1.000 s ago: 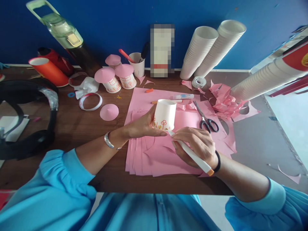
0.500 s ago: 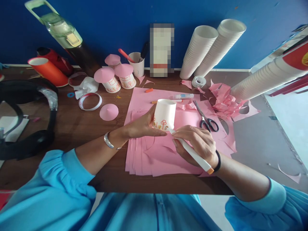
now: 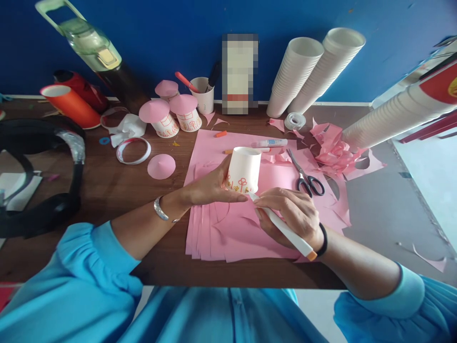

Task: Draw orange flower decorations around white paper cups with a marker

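My left hand grips a white paper cup that is turned upside down, thumb along its lower rim. Red flowers and small yellow-brown marks are drawn in a band near that rim. Between the closed fingers of my right hand is a white marker with an orange end, its tip at the cup's lower right edge. Pink paper sheets lie beneath both hands. Black-handled scissors rest just beyond my right hand. An orange marker cap and a glue stick lie on the paper.
Several decorated cups with pink cone roofs stand back left, near a loose pink cone. Tall cup stacks lean by the blue wall. Pink scraps and clear tape lie right; headphones lie left.
A little more yellow-brown marking shows beside the red flower at the cup's lower right. Both hands and the marker have barely shifted.
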A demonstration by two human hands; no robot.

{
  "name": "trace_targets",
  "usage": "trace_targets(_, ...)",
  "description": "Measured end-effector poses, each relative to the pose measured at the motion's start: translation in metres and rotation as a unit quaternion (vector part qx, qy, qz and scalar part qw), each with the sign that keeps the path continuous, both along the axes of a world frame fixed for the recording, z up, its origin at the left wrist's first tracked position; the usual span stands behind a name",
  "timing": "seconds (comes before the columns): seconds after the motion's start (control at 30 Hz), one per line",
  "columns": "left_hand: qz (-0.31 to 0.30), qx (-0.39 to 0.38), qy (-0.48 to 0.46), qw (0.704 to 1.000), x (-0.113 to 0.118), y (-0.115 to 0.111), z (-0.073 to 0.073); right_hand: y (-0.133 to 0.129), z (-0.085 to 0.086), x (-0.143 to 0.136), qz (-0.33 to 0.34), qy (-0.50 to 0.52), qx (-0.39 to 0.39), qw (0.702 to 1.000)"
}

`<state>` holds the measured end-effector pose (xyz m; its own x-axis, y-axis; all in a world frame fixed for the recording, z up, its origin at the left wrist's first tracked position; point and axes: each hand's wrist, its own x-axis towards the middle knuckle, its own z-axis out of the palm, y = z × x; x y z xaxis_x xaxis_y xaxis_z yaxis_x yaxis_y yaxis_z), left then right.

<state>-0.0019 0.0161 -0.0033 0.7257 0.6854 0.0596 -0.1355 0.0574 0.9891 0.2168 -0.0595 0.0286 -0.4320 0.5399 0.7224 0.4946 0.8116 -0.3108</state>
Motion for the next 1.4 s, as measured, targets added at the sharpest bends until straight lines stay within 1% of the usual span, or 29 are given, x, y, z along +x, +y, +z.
trace_targets(0.13,0.000,0.006,-0.004,1.000,0.0002,-0.0001,0.0021,0.0005,-0.0010,0.0006,0.000,0.004,0.007,1.000)
trace_targets(0.37,-0.005,0.000,-0.004,1.000,0.0008,-0.0012,0.0079,-0.0003,-0.0022,0.0019,-0.021,0.006,0.005,1.000)
trace_targets(0.67,-0.004,0.001,0.000,1.000,0.0004,-0.0011,0.0052,-0.0005,-0.0017,0.0010,-0.012,0.006,-0.001,1.000)
trace_targets(1.2,-0.002,0.007,0.003,1.000,0.0008,0.0001,0.0058,0.0004,-0.0021,-0.0002,0.004,0.008,0.001,1.000)
trace_targets(1.4,-0.007,0.002,0.002,1.000,0.0008,-0.0005,0.0049,0.0005,-0.0018,-0.0006,-0.001,0.005,0.001,1.000)
